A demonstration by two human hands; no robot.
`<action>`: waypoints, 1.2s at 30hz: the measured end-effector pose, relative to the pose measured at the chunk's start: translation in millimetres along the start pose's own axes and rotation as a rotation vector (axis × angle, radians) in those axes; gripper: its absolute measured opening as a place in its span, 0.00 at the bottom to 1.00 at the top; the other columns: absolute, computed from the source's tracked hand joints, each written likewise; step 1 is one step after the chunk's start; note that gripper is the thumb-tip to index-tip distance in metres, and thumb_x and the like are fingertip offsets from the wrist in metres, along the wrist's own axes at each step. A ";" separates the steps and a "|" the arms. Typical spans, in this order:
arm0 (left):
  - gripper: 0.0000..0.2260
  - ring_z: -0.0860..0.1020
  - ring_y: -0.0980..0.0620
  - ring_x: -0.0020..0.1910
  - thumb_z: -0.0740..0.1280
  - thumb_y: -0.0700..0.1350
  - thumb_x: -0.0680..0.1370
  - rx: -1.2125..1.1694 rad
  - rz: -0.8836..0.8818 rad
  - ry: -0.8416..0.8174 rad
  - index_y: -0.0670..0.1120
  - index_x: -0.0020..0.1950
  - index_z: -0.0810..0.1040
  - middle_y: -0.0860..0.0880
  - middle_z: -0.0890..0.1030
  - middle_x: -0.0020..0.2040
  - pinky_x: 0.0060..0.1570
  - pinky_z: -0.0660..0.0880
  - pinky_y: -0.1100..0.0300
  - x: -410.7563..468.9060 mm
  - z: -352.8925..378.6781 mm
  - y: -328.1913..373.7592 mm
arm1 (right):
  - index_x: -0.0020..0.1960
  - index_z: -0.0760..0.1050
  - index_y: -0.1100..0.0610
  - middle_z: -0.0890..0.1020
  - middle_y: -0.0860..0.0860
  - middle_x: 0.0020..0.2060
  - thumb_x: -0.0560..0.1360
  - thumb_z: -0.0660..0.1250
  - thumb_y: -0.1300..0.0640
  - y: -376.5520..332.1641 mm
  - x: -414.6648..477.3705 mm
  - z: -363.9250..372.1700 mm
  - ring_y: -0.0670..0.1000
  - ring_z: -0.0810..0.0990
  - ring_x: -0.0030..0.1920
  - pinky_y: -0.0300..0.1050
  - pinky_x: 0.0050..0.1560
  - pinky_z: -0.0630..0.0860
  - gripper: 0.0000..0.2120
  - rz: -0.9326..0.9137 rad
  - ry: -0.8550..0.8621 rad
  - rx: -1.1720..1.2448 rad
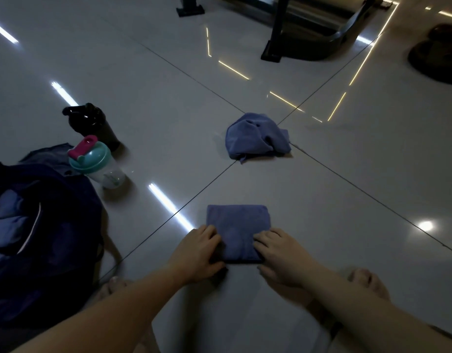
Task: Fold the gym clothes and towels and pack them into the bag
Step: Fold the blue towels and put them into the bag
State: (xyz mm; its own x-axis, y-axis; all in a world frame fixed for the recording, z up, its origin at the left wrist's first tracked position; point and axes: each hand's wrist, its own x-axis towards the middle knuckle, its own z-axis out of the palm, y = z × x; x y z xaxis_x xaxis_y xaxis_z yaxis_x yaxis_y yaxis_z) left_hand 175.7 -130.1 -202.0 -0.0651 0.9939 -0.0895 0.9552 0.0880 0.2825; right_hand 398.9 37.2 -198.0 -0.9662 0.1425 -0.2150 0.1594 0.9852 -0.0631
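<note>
A blue towel (237, 226) lies folded into a neat rectangle on the tiled floor just in front of me. My left hand (199, 252) grips its near left edge and my right hand (280, 253) grips its near right edge, fingers over the cloth. A second blue towel (255, 135) sits crumpled farther out on the floor. The dark navy bag (49, 240) stands open at the left with bluish folded cloth (8, 220) inside.
A clear shaker bottle with a teal lid (97, 164) and a black bottle (95, 124) stand beside the bag. Black gym equipment legs (275, 44) rise at the back. Dark shoes (438, 54) lie far right. My bare toes show near the bottom.
</note>
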 end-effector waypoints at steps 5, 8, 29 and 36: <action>0.19 0.77 0.47 0.39 0.75 0.47 0.58 0.092 -0.015 -0.087 0.50 0.46 0.75 0.50 0.76 0.45 0.34 0.75 0.54 -1.6 2.7 7.5 | 0.58 0.80 0.57 0.82 0.54 0.52 0.68 0.67 0.56 -13.3 4.3 13.4 0.56 0.81 0.51 0.50 0.52 0.77 0.19 0.086 0.092 -0.045; 0.21 0.77 0.47 0.35 0.79 0.43 0.53 0.200 0.032 -0.072 0.49 0.43 0.78 0.50 0.77 0.40 0.31 0.74 0.57 4.5 1.4 12.2 | 0.46 0.80 0.54 0.81 0.52 0.40 0.69 0.61 0.58 -19.3 12.5 13.0 0.55 0.79 0.40 0.49 0.46 0.71 0.10 0.101 0.156 -0.082; 0.06 0.75 0.49 0.38 0.67 0.40 0.78 -0.808 -0.726 -0.095 0.36 0.49 0.78 0.36 0.83 0.45 0.39 0.71 0.57 50.8 -29.4 -19.0 | 0.46 0.73 0.54 0.78 0.53 0.42 0.77 0.68 0.54 46.3 43.7 -37.0 0.57 0.76 0.44 0.48 0.42 0.70 0.06 0.601 0.011 0.746; 0.06 0.78 0.44 0.41 0.66 0.46 0.80 -0.658 -0.802 0.040 0.43 0.48 0.76 0.45 0.81 0.39 0.39 0.71 0.55 64.5 -19.8 -16.1 | 0.56 0.70 0.55 0.81 0.57 0.55 0.83 0.60 0.48 44.9 65.1 -32.3 0.61 0.79 0.54 0.50 0.50 0.72 0.11 0.672 -0.041 0.553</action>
State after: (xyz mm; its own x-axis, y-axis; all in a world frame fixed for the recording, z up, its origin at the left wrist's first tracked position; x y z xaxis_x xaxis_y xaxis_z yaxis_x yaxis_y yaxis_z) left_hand 150.5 -66.1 -193.5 -0.6332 0.6278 -0.4527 0.2815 0.7316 0.6209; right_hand 336.6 93.8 -183.4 -0.6261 0.6630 -0.4105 0.7788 0.5049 -0.3723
